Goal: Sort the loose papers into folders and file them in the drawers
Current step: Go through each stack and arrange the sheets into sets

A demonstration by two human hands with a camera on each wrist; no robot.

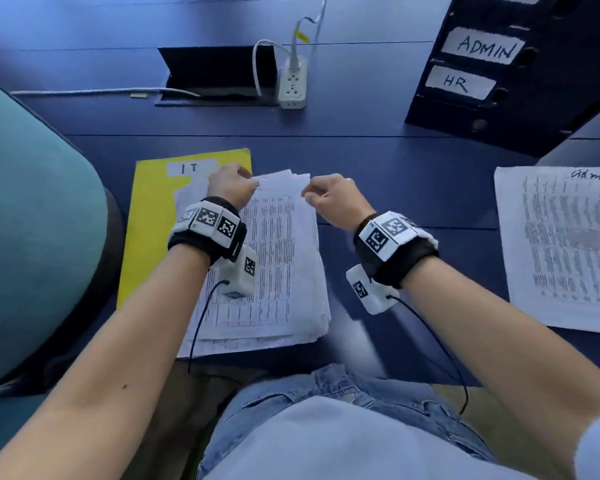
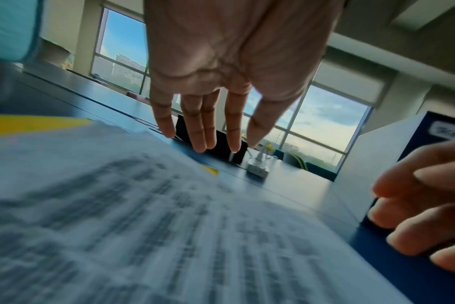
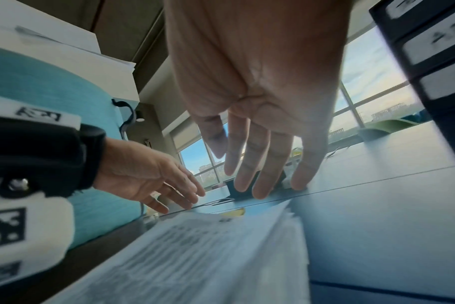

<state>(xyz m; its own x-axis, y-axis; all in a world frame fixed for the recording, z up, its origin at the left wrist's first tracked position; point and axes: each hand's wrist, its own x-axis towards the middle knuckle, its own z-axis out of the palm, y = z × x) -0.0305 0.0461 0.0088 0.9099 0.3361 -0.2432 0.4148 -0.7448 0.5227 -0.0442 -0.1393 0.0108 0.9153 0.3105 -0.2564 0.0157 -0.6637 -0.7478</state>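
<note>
Yellow folder hides mostly under my paper stack. Stack runs long from near edge to far. My left hand and right hand hang above, fingers straight, loosely spread.

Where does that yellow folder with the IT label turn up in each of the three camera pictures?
Head view: the flat yellow paper folder marked IT lies left of centre on the dark blue table, under the stack of printed papers.
Left wrist view: a yellow wedge at the left edge, behind the papers.
Right wrist view: only a small yellow sliver beyond the stack's far edge.
Shared landmark: the white power strip, small in the left wrist view, hidden or unclear in the right.
</note>
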